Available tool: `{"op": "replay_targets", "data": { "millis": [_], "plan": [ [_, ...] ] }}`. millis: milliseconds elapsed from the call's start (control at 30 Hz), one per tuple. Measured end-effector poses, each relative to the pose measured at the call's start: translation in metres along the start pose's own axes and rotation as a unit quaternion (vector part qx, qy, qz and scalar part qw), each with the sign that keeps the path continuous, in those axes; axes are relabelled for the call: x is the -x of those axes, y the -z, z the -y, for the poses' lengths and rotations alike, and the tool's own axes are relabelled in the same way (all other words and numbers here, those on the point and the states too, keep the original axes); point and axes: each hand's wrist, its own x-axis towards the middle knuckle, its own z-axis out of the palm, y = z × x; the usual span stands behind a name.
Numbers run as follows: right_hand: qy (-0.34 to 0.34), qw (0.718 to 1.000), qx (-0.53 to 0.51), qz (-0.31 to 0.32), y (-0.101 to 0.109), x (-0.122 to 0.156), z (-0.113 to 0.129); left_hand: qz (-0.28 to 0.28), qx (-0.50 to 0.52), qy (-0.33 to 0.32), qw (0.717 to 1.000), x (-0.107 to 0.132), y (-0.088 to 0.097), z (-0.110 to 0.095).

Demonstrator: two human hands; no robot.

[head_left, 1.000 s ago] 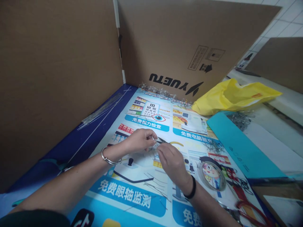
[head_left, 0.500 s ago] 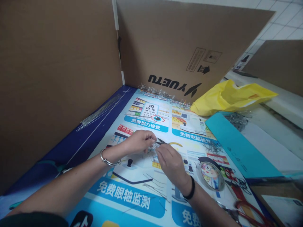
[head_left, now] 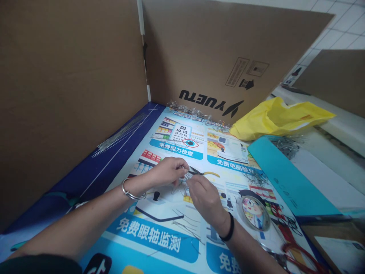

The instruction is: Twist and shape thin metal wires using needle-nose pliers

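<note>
My left hand (head_left: pixel 168 172) and my right hand (head_left: pixel 203 196) meet over the printed poster (head_left: pixel 176 232), fingers pinched together. Between them sits a small bundle of thin clear and wire pieces (head_left: pixel 186 178); both hands pinch it. Just beyond the fingertips lie pliers with yellow handles (head_left: pixel 203 174) on the poster. My left wrist wears a silver bangle, my right wrist a black band. Loose thin wires (head_left: pixel 185 224) lie on the poster near my right forearm.
Cardboard walls (head_left: pixel 71 83) stand left and behind. A bunch of long thin wires (head_left: pixel 119 135) lies along the left wall. A yellow plastic bag (head_left: pixel 281 116), a teal sheet (head_left: pixel 288 179), a tape roll (head_left: pixel 254 213) and red-handled scissors (head_left: pixel 302 255) are on the right.
Both hands stay together at the same spot, with only small finger shifts around the bundle. The view has shifted slightly.
</note>
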Motion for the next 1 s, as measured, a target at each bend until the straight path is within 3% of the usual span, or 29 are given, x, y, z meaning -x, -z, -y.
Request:
{"op": "replay_targets", "data": {
  "millis": [467,833,1000],
  "plan": [
    [0.074,0.993,0.064,0.058,0.004,0.0,0.002,0.006,0.027,0.009,1.0,0.0,-0.003,0.004],
    [0.097,0.99,0.074,0.077,0.007,0.0,0.004,0.009,-0.016,0.001,1.0,0.001,-0.001,-0.002],
    [0.138,0.982,0.099,0.079,0.012,-0.004,0.007,0.004,-0.043,0.004,0.999,0.002,0.0,-0.006]
  ]
}}
